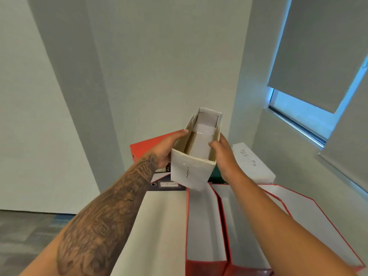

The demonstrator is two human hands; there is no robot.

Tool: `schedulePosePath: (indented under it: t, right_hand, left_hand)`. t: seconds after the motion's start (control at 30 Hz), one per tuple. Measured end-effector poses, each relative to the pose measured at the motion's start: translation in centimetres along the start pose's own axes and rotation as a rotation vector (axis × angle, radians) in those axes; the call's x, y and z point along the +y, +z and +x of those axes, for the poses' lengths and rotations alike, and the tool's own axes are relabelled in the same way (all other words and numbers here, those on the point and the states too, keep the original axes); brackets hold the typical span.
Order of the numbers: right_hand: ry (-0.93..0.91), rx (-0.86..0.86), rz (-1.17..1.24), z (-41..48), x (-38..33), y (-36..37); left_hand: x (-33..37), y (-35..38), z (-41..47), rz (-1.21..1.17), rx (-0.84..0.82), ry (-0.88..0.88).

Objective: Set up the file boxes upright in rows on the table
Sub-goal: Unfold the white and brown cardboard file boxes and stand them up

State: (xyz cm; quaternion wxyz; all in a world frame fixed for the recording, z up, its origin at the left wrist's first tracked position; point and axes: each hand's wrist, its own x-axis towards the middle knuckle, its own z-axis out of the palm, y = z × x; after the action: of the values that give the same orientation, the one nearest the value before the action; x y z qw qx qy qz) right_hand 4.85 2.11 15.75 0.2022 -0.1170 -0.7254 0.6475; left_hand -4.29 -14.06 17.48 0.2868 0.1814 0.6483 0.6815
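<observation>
White file box (191, 172) with black handwriting; red-edged file boxes (207, 226) with white interiors; an orange-red box (151, 143); dark patterned tattoo on the left forearm (107, 212); grey window blind (318, 52).

A pale wall (159, 66) fills most of the view. To the right of the wall is a window (298, 114), its grey roller blind (318, 52) pulled most of the way down. Below the wall, at the left, lies grey floor (29, 236).

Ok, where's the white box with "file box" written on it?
Right of centre in the head view, the labelled white box sits behind the red file boxes, beside the right hand.
</observation>
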Motion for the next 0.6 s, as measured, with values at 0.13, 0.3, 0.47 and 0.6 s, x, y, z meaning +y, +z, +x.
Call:
schedulePosePath:
  t: [0.13,0.3,0.47,0.6]
  right_hand:
    - [0.022,-0.090,0.000,-2.8,-0.6,3.7]
    - [0.065,-0.147,-0.057,-5.7,0.5,7.2]
    - [0.151,-0.193,-0.144,-8.9,2.3,9.5]
    - [0.186,-0.199,-0.258,-10.7,4.9,10.0]
  left_hand:
    - [0.1,-2.9,-4.3,-0.050,0.022,-0.005]
    - [-1.5,-5.9,-7.5,-0.003,0.061,-0.072]
    - [-5.3,-8.8,-10.1,0.076,0.101,-0.215]
    - [-8.5,-9.4,-11.1,0.175,0.118,-0.299]
